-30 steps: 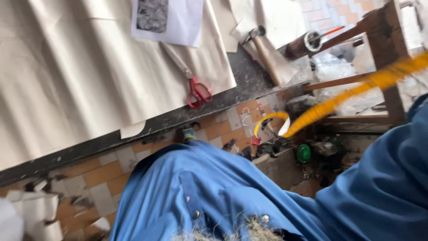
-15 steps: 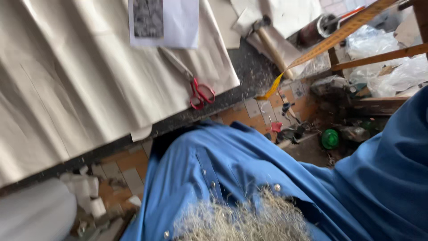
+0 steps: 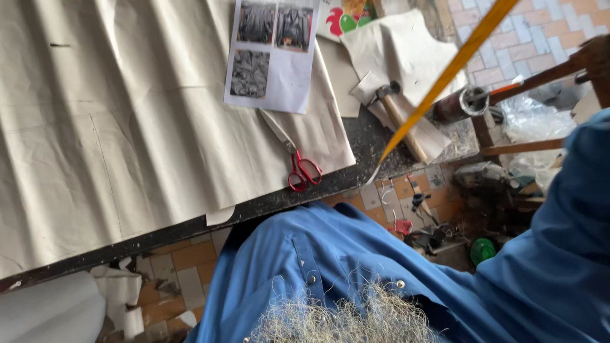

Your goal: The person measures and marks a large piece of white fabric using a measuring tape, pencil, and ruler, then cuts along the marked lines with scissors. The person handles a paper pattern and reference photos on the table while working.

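Note:
Neither of my hands shows in the head view. My right arm's blue sleeve (image 3: 559, 254) rises along the right edge and leaves the frame. A yellow measuring tape (image 3: 438, 79) runs taut from the top right down to its end near the table's edge. My blue buttoned shirt (image 3: 330, 260) fills the bottom middle. On the black table (image 3: 159, 238) lies a large creased beige paper sheet (image 3: 127, 127). Red-handled scissors (image 3: 304, 171) rest at its right corner, below a printed sheet with dark photos (image 3: 270, 54). A wooden-handled hammer (image 3: 397, 117) lies on paper pieces further right.
A round tin with tools in it (image 3: 460, 101) stands at the table's right end beside a wooden frame (image 3: 540, 76). Below, the tiled floor (image 3: 190, 267) holds paper scraps, dark clutter and a green lid (image 3: 483, 249). A white roll (image 3: 51, 314) sits at the bottom left.
The yellow tape has swung from a low loop near the floor up into a steep straight line. The view has shifted so more of the table's right end shows.

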